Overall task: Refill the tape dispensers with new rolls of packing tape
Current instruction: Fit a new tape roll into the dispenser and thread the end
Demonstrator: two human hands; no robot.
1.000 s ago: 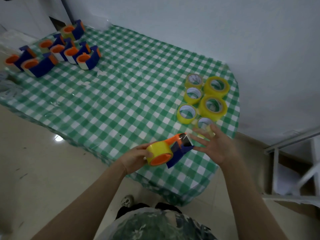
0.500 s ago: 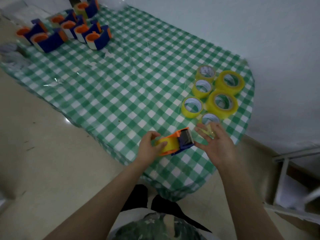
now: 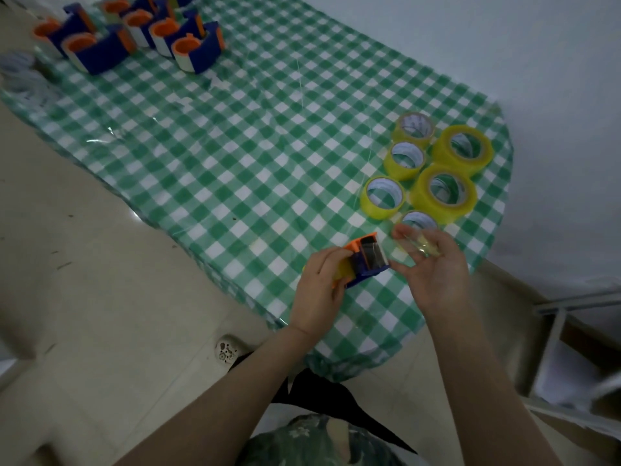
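dispensers (image 3: 134, 35) far left on table (image 3: 235, 146), tape rolls (image 3: 433, 169) right

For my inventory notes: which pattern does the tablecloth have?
The tablecloth has green-and-white checks, clearest in the head view.

Far dispensers (image 3: 137, 18) cropped at top edge | right hand (image 3: 433, 267) half hides nearest tape roll (image 3: 419, 218) | left hand (image 3: 319, 287) covers held dispenser (image 3: 369, 260) rear | white heap (image 3: 20, 72), left, blurred
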